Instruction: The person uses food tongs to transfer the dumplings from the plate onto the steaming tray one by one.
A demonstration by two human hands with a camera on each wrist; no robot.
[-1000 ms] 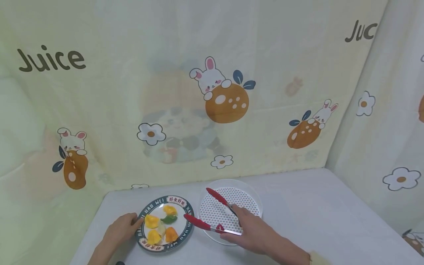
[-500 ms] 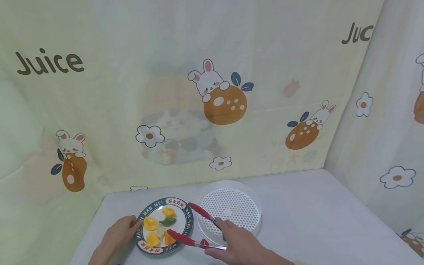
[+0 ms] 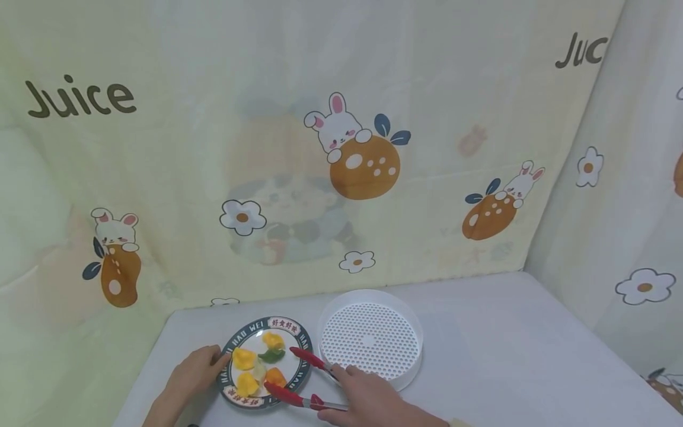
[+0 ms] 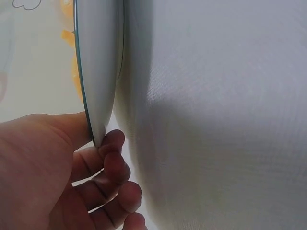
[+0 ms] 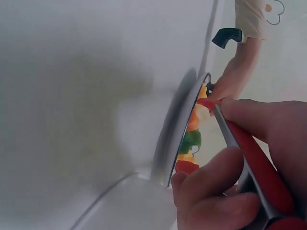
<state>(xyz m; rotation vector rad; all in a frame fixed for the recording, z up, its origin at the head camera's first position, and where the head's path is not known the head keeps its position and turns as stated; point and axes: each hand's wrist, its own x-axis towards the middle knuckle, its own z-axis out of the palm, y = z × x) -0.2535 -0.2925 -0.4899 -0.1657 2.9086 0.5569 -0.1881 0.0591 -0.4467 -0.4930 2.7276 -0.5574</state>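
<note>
A round plate [image 3: 251, 328] with a dark green lettered rim bears several small dumpling-like pieces: yellow [image 3: 244, 359], green [image 3: 272, 355], orange [image 3: 275, 376] and pale. At its left rim my left hand [image 3: 193, 373] pinches the edge, thumb above and fingers curled beneath, as the left wrist view [image 4: 98, 62] of the plate's side confirms. My right hand [image 3: 368, 394] grips red-tipped metal tongs [image 3: 288, 395], whose arms are spread apart. One tip is beside the orange piece, the other above the plate's right rim. Nothing is held between the tips.
Right of the plate stands a white round steamer tray [image 3: 368, 332] with a perforated bottom, close behind my right hand. A white cloth [image 3: 480, 344] covers the table. Behind it hangs a printed curtain [image 3: 427, 225] with rabbits and fruit.
My right hand has moved left and toward the front, carrying the tongs from over the steamer tray to the plate's right side. My left hand keeps its hold on the rim.
</note>
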